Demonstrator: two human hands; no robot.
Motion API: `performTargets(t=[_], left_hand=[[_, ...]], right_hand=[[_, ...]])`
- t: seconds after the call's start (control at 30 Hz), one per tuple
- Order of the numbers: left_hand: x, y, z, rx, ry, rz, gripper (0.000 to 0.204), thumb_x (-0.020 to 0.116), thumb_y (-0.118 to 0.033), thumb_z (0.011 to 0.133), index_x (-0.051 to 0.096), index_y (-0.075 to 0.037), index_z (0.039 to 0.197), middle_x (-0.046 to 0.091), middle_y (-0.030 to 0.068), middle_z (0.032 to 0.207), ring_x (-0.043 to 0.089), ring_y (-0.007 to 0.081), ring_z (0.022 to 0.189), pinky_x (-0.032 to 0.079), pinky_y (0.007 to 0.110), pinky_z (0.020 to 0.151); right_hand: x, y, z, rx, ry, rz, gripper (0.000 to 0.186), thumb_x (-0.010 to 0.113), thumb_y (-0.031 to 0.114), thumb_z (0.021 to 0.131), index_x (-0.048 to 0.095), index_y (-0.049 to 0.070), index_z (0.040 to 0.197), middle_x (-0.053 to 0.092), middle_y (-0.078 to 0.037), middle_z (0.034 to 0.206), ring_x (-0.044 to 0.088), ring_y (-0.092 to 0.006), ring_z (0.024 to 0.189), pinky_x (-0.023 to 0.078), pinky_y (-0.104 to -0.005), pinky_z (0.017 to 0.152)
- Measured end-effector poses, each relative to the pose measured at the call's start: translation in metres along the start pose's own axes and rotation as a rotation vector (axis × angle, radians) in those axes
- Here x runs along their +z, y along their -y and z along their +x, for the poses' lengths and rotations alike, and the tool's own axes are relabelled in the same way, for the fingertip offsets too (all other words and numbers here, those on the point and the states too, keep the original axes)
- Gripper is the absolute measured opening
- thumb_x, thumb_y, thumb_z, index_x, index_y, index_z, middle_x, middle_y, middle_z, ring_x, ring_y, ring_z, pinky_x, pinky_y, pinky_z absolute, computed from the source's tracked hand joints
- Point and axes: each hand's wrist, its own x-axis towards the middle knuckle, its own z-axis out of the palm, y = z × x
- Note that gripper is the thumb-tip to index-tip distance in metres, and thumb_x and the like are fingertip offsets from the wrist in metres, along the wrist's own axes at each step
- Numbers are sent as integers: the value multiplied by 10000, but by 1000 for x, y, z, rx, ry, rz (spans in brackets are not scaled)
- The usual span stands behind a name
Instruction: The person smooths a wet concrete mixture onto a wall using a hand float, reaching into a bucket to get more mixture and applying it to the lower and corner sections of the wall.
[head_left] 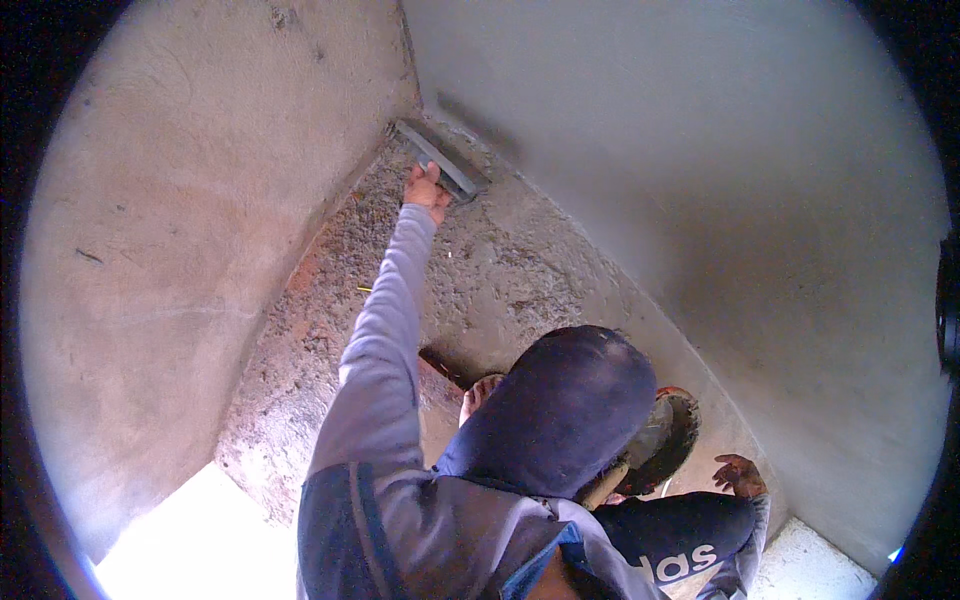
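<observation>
My left arm reaches far forward to the corner where two walls meet. There my left hand (428,192) is closed round the handle of a grey plastering trowel (442,158), whose long flat blade rests on rough wet mortar (510,250) on the floor. The blade lies close to the foot of the right wall. Past my right knee, my right hand (740,476) hangs with its fingers spread and nothing in them; it looks smeared with dirt. Between my legs and the right wall stands a round bucket (684,432) with grey mortar inside, partly hidden by my knee.
A brownish plastered wall (190,180) rises on the left, a smoother grey wall (680,130) on the right. My bare foot (479,395) is on the floor beside a dark-edged gap or slab edge (445,368). A small yellow piece (364,289) lies on the rough ground.
</observation>
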Motion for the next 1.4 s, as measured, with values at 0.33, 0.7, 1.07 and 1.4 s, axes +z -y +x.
performTargets(t=[0.33, 0.7, 1.07, 1.4], left_hand=[[13, 53, 110, -53, -54, 21, 509, 613, -272, 858, 336, -228, 1283, 467, 55, 1269, 503, 245, 1037, 469, 454, 737], [65, 23, 60, 27, -89, 178, 513, 580, -238, 874, 333, -173, 1318, 470, 66, 1260, 467, 274, 1090, 438, 495, 802], [75, -80, -92, 566, 454, -127, 107, 530, -205, 914, 473, -123, 955, 509, -14, 770, 471, 133, 615, 433, 309, 497], [60, 138, -14, -147, 133, 1, 392, 622, -225, 859, 398, -250, 1179, 526, -17, 1101, 514, 198, 914, 444, 438, 722]], right_hand=[[-5, -13, -4, -93, 154, 280, 390, 549, 291, 838, 537, 67, 1157, 650, -107, 833, 621, -188, 711, 481, -289, 563], [4, -2, -7, -45, -36, -89, 310, 474, 199, 886, 537, 52, 1151, 652, -106, 811, 617, -182, 665, 486, -288, 548], [5, 0, -1, -46, -34, -19, 355, 534, 146, 835, 527, 52, 1178, 650, -89, 819, 611, -167, 686, 477, -258, 559], [1, -14, -2, -13, -18, 68, 330, 525, 188, 860, 537, 64, 1166, 651, -82, 826, 614, -158, 699, 475, -264, 549]])
